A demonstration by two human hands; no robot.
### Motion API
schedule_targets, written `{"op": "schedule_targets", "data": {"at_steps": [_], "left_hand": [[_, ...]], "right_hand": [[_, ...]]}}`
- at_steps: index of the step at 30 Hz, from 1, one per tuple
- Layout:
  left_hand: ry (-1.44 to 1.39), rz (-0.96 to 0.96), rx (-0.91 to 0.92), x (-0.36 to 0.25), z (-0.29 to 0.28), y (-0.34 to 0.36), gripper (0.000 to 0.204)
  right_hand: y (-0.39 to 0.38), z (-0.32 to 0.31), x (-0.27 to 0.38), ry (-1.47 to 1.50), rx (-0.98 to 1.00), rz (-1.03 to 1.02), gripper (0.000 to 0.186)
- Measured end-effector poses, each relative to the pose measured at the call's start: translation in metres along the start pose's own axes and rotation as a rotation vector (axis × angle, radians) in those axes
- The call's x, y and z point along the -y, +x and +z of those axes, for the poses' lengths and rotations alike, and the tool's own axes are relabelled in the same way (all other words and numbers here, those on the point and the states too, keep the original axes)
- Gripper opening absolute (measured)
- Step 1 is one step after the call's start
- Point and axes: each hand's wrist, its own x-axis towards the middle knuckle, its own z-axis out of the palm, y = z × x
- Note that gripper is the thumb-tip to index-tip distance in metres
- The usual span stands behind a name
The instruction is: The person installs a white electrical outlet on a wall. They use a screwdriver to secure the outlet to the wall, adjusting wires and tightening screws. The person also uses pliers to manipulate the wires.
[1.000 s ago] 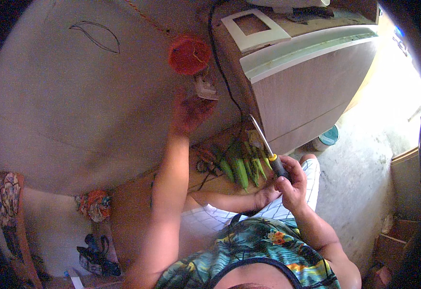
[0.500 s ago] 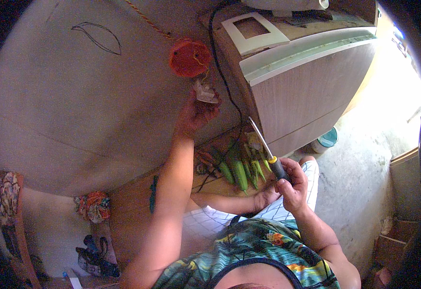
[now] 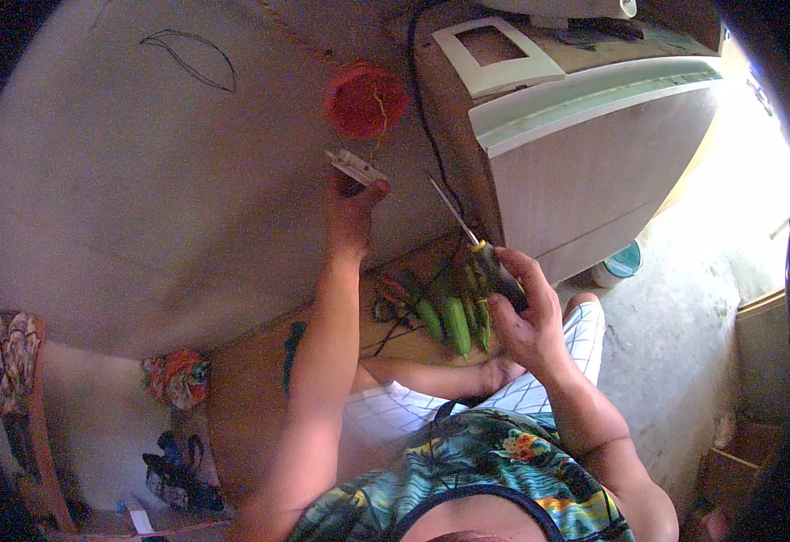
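Note:
My left hand (image 3: 351, 212) is raised to the wall, closed round a white electrical fitting (image 3: 357, 168). A thin yellow wire (image 3: 380, 122) runs from the fitting up to a round orange-red patch (image 3: 357, 98) on the wall. In my right hand (image 3: 532, 316) is a screwdriver (image 3: 492, 262) with a black and yellow handle. Its long metal shank points up and left, and the tip stands apart from the fitting. Just below the shank lie several green vegetables (image 3: 454, 325), long and slim, on a wooden board.
To the right stands a wood-grain cabinet (image 3: 584, 172) with a white frame plate (image 3: 485, 77) on top. A black cable (image 3: 424, 117) hangs along its side. A bucket (image 3: 621, 262) sits on the concrete floor (image 3: 657, 361). Patterned cloth (image 3: 176, 378) is at the lower left.
My right hand has brought the screwdriver up and left, nearer the fitting. My left hand has turned the fitting and shifted slightly left.

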Motion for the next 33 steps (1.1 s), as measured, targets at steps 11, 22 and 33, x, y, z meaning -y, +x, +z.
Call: {"op": "schedule_targets", "data": {"at_steps": [11,22,33], "left_hand": [[-0.222,-0.086,0.094,-0.009,-0.02,0.008,0.071],[-0.922,-0.596,0.14,0.007,-0.024,0.042,0.082],[-1.151,-0.627,0.695,0.023,-0.012,0.037,0.077]], "right_hand": [[0.032,0.022,0.015,-0.15,-0.001,-0.117,0.041],[0.026,0.02,0.019,-0.155,-0.048,-0.13,0.045],[0.019,0.014,0.01,-0.15,-0.064,-0.138,0.047]]}}
